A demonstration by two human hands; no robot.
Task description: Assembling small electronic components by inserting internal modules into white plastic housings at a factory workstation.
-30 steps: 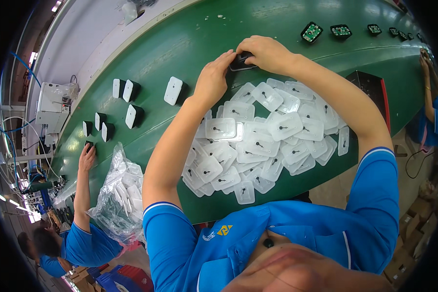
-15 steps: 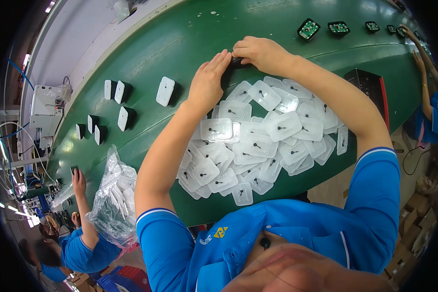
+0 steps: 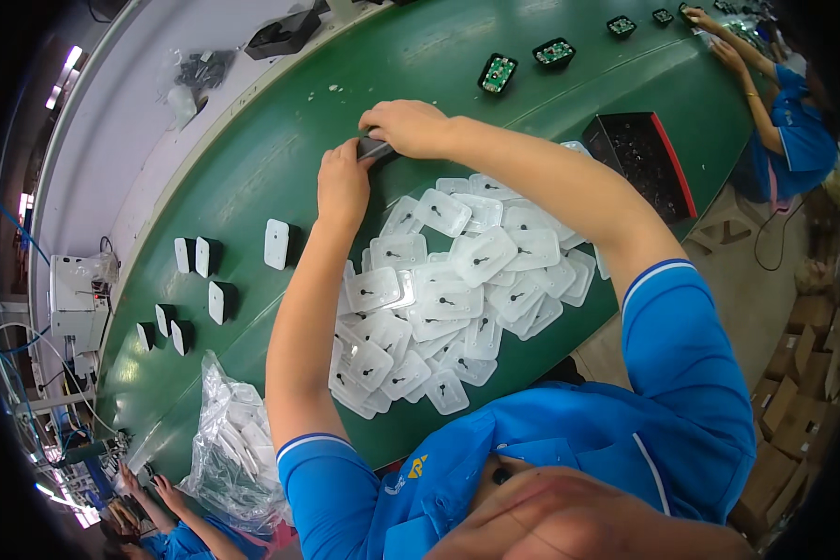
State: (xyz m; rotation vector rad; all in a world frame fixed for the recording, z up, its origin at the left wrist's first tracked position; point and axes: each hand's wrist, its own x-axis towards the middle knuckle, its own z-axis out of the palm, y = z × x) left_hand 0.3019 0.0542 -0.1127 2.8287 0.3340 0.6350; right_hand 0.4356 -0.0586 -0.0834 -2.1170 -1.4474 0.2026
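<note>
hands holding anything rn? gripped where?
Both hands share one small dark block on the green belt. Left hand pinches its near end, right hand covers the far end. The exact grip is hidden by fingers.

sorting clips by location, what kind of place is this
Most likely a factory assembly line. A long green conveyor belt carries small black units with white covers, a heap of identical clear plastic covers lies by the person, and a co-worker in the same blue shirt works further along.
</note>
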